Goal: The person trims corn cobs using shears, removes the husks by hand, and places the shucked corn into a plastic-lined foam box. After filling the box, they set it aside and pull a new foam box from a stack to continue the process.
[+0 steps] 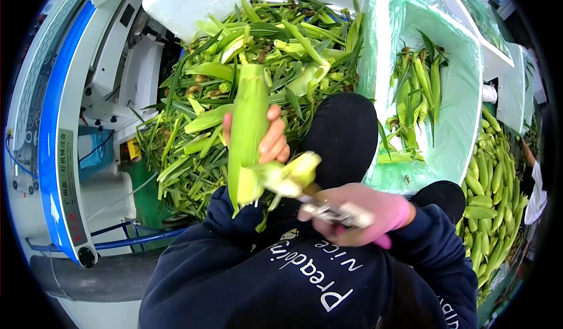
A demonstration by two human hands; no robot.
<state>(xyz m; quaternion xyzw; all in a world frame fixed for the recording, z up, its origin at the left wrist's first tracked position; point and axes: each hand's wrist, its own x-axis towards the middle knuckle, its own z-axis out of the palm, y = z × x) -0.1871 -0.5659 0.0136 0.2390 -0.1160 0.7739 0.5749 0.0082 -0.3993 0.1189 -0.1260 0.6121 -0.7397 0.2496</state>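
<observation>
1. Fingers of the left hand (272, 140): parted by the thickness of one ear of corn (248, 123) and curled along its right side, thumb on the opposite side. Grip is near the middle of the ear.
2. Ear of corn: green husk on, held in front of the dark sweatshirt (246, 282), lower end toward the wearer.
3. Fingers of the pink-gloved right hand (368, 211): folded around a metallic tool (337, 213). Motion blur obscures the tool's shape.
4. Pale green piece (300, 173): blurred, between tool and lower end of the ear. Contact cannot be determined.
5. Pile of husks and leaves (196, 123): beyond the left hand.
6. Box (454, 147): right of the pile, lined with green plastic; leafy pieces (420, 88) lie inside.
7. Heap of green ears (489, 203): far right, beyond the box.
8. Blue and white machine (54, 147): far left.
</observation>
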